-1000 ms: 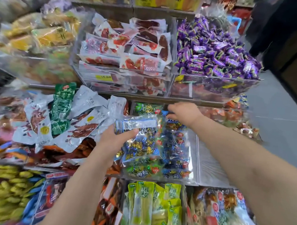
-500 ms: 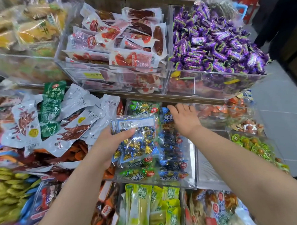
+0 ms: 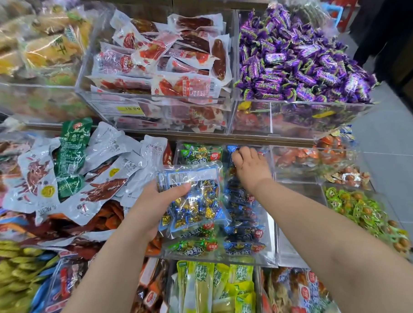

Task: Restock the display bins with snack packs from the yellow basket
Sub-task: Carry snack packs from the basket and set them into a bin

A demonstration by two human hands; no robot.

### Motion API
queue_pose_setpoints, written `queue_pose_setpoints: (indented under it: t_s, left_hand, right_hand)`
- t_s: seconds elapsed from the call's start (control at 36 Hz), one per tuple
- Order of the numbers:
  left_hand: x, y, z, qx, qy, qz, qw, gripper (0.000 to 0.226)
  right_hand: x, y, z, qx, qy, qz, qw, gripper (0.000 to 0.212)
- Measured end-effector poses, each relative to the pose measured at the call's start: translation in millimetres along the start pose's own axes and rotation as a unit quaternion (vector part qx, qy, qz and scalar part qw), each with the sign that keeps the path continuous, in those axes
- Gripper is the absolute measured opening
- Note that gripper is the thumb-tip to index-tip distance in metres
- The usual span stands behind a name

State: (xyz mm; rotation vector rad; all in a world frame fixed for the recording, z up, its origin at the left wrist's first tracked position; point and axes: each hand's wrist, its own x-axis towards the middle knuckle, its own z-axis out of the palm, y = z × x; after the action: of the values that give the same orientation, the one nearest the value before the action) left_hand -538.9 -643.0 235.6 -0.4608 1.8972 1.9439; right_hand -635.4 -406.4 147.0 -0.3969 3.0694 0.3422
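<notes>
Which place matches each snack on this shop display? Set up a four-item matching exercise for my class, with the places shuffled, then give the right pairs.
Things
1. purple-wrapped candies
2. red sausage packs
3. blue bag of foil candies
4. yellow-green packs

Places
A. gripped by the left hand
B. top row, at the right
C. bottom row, in the middle
D. top row, in the middle

Pairs: 1-B, 2-D, 3-A, 4-C

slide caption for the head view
Left hand holds a clear pack of foil-wrapped candies while the right hand reaches among blue packs in the acrylic bin.
</notes>
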Motion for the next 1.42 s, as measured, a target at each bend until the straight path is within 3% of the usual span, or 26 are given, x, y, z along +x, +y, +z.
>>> queue_pose_setpoints:
  t_s: [0.17,0.31,0.36,0.42,0.47,0.5,0.56,0.58,0.61,0.64,0.69,0.75,0.83,0.89,0.94,1.06,1.11,1.22,1.31,1.36,1.42]
  left_hand:
    - [3,-4,-5,-0.019,-0.011,0.002,1.0,0.064]
    - [4,-8,-6,-0.054,-0.039,-0.018,0.998,0.074]
    - [6,-10,-5,-0.083,-0.037,-0.016,0.996,0.059]
    - [3,-8,0,-0.107,-0.018,-0.015,0.994,0.068]
    - [3,-7,3,-0.11,-0.015,-0.023,0.994,0.08]
    - [5,-8,3,-0.11,-0.02,-0.025,0.993,0.084]
    - [8,-11,6,-0.093,-0.029,-0.027,0.995,0.093]
    - [9,-11,8,-0.084,-0.032,-0.028,0.996,0.094]
    - [9,-11,11,-0.073,-0.037,-0.031,0.996,0.103]
    - [9,-11,15,-0.072,-0.041,-0.03,0.996,0.109]
    - [9,-11,21,-0.082,-0.032,-0.038,0.995,0.114]
    - [9,-11,26,-0.11,-0.016,-0.043,0.993,0.105]
    - [8,-12,27,-0.131,-0.009,-0.063,0.989,0.113]
    - [8,-14,30,-0.122,-0.004,-0.067,0.99,0.114]
    - [7,-17,33,-0.093,0.017,-0.062,0.994,0.116]
    - [4,-12,33,-0.038,-0.001,-0.066,0.997,0.104]
    - [1,-9,32,0.005,-0.025,-0.083,0.996,0.129]
    - [3,-13,34,0.072,-0.025,-0.098,0.992,0.116]
    - [1,-15,37,0.117,-0.03,-0.084,0.989,0.128]
    - [2,-16,36,0.127,-0.023,-0.089,0.988,0.127]
    - [6,-17,32,0.121,-0.01,-0.097,0.988,0.109]
  right_hand:
    - [10,-2,3,0.007,0.005,0.015,1.0,0.054]
    - [7,0,3,0.079,-0.024,0.004,0.997,0.049]
    - [0,1,-1,0.123,0.0,0.015,0.992,0.047]
    - [-12,2,-8,0.217,0.081,0.037,0.972,0.039]
    - [-29,-1,-26,0.374,0.144,0.104,0.91,0.017]
    - [-36,-4,-37,0.473,0.135,0.142,0.859,0.007]
    - [-51,-10,-60,0.649,0.06,0.163,0.74,0.012]
    - [-57,-13,-67,0.693,0.02,0.153,0.704,0.013]
    - [-63,-14,-73,0.71,-0.021,0.133,0.691,0.018]
    - [-69,-16,-77,0.713,-0.068,0.11,0.689,0.037]
    - [-78,-20,-81,0.692,-0.146,0.084,0.702,0.095]
    - [-90,-24,-81,0.653,-0.136,0.051,0.743,0.12]
    - [-110,-28,-82,0.448,0.021,-0.064,0.891,0.115]
    - [-115,-31,-81,0.28,0.137,-0.145,0.939,0.093]
    - [-115,-34,-84,0.196,0.169,-0.199,0.945,0.074]
    - [-116,-33,-86,0.155,0.195,-0.241,0.938,0.065]
    - [-118,-33,-85,0.148,0.228,-0.249,0.93,0.06]
    - [-123,-48,-79,0.155,0.22,-0.181,0.946,0.065]
    - [-125,-54,-78,0.162,0.19,-0.159,0.955,0.068]
    - [-121,-47,-86,0.229,0.151,-0.127,0.953,0.056]
    - [-112,-32,-96,0.307,0.112,-0.056,0.943,0.039]
